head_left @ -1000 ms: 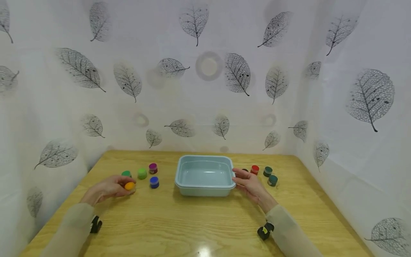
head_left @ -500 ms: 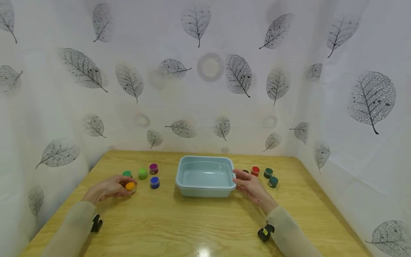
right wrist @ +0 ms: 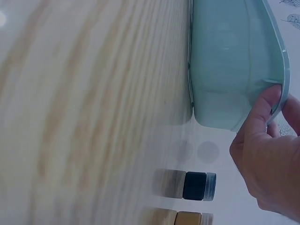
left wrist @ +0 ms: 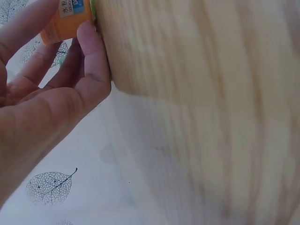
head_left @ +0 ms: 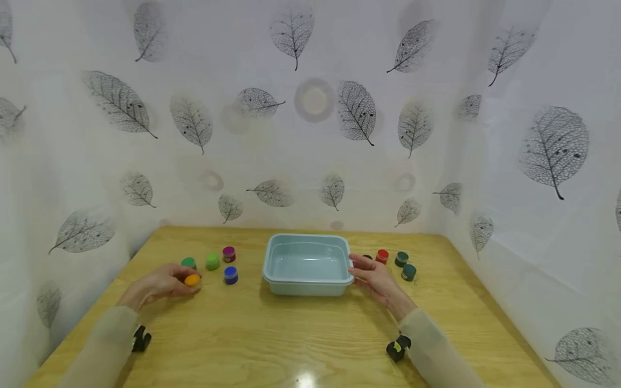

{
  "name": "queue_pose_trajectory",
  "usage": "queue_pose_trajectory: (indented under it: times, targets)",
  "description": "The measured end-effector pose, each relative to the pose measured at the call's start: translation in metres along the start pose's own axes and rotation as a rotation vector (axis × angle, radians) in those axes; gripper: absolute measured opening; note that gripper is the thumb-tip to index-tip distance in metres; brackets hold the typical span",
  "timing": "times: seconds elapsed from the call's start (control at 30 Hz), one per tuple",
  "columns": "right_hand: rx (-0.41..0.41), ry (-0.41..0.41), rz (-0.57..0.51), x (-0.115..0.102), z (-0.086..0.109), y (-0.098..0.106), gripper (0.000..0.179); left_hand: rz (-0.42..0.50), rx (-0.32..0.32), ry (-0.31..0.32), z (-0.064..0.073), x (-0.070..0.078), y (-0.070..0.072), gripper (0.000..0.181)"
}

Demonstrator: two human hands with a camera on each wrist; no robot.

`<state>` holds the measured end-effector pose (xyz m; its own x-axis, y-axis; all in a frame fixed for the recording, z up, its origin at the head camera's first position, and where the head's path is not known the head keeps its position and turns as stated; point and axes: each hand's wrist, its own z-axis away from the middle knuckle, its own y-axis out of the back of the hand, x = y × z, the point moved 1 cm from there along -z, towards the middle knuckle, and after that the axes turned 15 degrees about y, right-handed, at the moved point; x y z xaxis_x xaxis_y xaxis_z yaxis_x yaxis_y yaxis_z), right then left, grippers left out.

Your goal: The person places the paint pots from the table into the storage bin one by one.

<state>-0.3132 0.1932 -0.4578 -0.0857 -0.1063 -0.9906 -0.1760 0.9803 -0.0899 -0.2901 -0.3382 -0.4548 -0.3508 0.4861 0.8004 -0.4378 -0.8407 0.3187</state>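
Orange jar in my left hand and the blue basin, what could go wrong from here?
The left hand might knock the green jar just beyond its fingers when moving the orange jar.
The right hand grips the basin by its rim at one end only, so a tug could swivel or tip it.
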Motion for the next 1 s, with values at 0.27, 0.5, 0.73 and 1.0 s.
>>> queue_pose_trajectory:
  times: [0.27,0.5,0.73,1.0]
  targets:
    - [0.002,-0.007,0.003,0.004,0.001,0.006,0.056,-0.001,0.078,0.029,0.006,0.006,-0.003,0.057]
    - [0.001,-0.004,-0.016,0.001,0.000,0.004,0.055,0.018,0.089,0.034,0.008,0.017,-0.008,0.061]
    - [0.018,-0.019,-0.018,-0.001,-0.001,-0.001,0.053,0.047,0.067,0.007,0.010,0.026,-0.007,0.062]
    - [0.023,-0.027,-0.043,-0.002,-0.001,-0.003,0.053,0.043,0.042,-0.094,0.009,0.040,-0.010,0.066]
